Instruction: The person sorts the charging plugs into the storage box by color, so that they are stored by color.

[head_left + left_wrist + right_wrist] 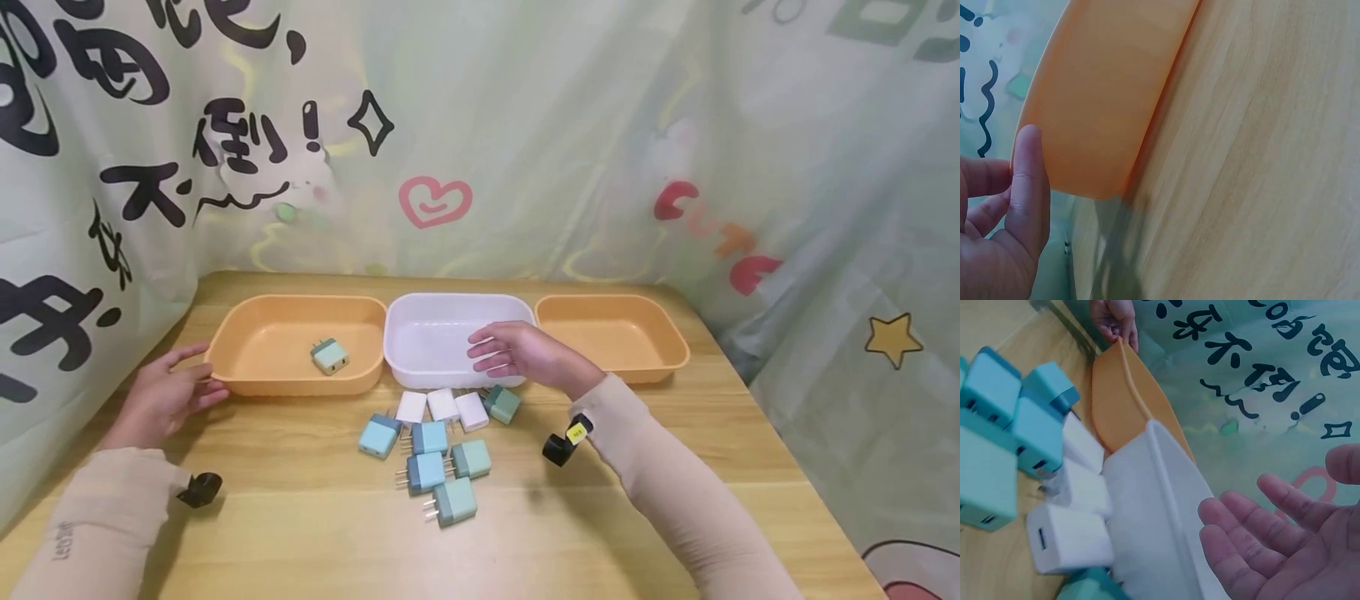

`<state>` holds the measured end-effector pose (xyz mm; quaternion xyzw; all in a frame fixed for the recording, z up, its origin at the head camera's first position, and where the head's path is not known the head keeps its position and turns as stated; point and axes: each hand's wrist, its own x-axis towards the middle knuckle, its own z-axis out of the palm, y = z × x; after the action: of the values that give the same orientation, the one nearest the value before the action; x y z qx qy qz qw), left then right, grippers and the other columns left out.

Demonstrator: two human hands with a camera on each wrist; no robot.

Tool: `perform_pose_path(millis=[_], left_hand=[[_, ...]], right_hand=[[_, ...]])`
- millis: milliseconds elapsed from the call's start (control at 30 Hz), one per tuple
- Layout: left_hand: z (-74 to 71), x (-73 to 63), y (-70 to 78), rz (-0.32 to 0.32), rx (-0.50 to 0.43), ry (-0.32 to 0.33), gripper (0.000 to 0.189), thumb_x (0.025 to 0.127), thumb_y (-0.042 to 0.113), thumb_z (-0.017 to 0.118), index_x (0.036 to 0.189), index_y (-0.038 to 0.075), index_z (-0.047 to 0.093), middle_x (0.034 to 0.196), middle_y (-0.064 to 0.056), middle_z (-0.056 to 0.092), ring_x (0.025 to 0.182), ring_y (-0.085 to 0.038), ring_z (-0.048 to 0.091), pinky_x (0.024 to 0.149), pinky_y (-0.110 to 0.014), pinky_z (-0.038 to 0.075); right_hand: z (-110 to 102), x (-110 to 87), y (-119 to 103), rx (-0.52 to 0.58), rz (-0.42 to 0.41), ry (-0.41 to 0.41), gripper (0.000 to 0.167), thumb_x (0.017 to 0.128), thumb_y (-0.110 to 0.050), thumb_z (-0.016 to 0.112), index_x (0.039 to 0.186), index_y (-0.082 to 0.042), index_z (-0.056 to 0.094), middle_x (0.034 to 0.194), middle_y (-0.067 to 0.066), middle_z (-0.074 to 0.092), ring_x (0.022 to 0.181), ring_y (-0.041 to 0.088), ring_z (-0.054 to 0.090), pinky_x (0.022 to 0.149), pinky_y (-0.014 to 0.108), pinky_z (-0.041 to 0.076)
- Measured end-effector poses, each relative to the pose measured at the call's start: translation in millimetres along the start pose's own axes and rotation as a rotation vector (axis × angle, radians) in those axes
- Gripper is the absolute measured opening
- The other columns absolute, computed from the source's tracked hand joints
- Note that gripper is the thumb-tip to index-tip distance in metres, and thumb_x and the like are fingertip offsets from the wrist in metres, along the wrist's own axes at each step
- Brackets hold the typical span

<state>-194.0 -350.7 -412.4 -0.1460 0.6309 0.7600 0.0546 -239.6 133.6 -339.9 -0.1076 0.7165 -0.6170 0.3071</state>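
My left hand grips the left end of the left orange tray, thumb and fingers on either side of the rim in the left wrist view. Inside that tray lies one two-tone green plug charger. Over the right part of the white tray hovers my right hand, fingers spread loosely and holding nothing. Several chargers lie in front of the white tray: white chargers, a dark green charger, blue chargers and light green chargers, many with their prongs pointing left.
A second orange tray stands right of the white one, all three side by side on a wooden table. Behind hangs a printed curtain. Each wrist wears a small black camera.
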Motion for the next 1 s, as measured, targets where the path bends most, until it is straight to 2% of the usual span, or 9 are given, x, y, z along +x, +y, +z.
perform_pose_path(millis=[167,300,433,567,800,1000], left_hand=[[3.4,-0.3,0.5,-0.002,0.02,0.006,0.048,0.1,0.001,0.046,0.145,0.012,0.032,0.087,-0.006,0.059,0.071,-0.017,0.064,0.069,-0.03,0.059],[4.9,-0.4,1.2,-0.001,0.034,0.006,0.046,0.1,0.002,0.046,0.143,0.011,0.032,0.088,-0.006,0.059,0.072,-0.016,0.065,0.069,-0.03,0.059],[5.2,-0.9,2.4,-0.006,0.039,0.016,0.052,0.1,0.002,0.045,0.148,0.01,0.028,0.088,-0.006,0.059,0.072,-0.016,0.065,0.069,-0.03,0.059],[5.8,-1.3,3.4,-0.004,0.038,0.024,0.054,0.1,0.001,0.044,0.15,0.009,0.026,0.088,-0.005,0.059,0.072,-0.016,0.065,0.069,-0.029,0.059],[5.2,-1.6,2.8,0.006,0.027,0.026,0.047,0.1,0.001,0.045,0.143,0.011,0.032,0.088,-0.005,0.058,0.072,-0.016,0.065,0.069,-0.029,0.059],[3.4,-1.5,1.7,0.01,0.008,0.019,0.046,0.099,0.001,0.047,0.142,0.011,0.033,0.088,-0.005,0.058,0.07,-0.016,0.065,0.069,-0.03,0.059]], right_hand=[[-6.0,-12.5,13.5,-0.008,-0.012,0.026,0.045,0.104,-0.023,0.036,0.131,0.012,0.044,0.126,0.027,0.056,0.102,0.028,0.063,0.096,0.043,0.049],[-10.5,-22.7,25.0,-0.028,-0.024,0.048,0.045,0.104,-0.021,0.033,0.131,0.013,0.043,0.126,0.029,0.055,0.11,0.038,0.059,0.1,0.05,0.045],[-15.4,-29.7,34.5,-0.066,-0.048,0.072,0.045,0.104,-0.02,0.034,0.131,0.015,0.042,0.127,0.032,0.053,0.113,0.045,0.055,0.1,0.052,0.045],[-19.3,-35.3,43.5,-0.097,-0.06,0.097,0.047,0.104,-0.022,0.033,0.131,0.015,0.042,0.127,0.032,0.053,0.114,0.044,0.054,0.1,0.05,0.046],[-22.6,-40.9,60.3,-0.101,-0.097,0.108,0.045,0.106,-0.02,0.033,0.128,0.018,0.042,0.126,0.033,0.053,0.115,0.044,0.054,0.101,0.052,0.044],[-21.6,-41.8,71.7,-0.103,-0.074,0.168,0.042,0.105,-0.019,0.035,0.124,0.016,0.046,0.122,0.03,0.056,0.11,0.039,0.057,0.098,0.051,0.046]])
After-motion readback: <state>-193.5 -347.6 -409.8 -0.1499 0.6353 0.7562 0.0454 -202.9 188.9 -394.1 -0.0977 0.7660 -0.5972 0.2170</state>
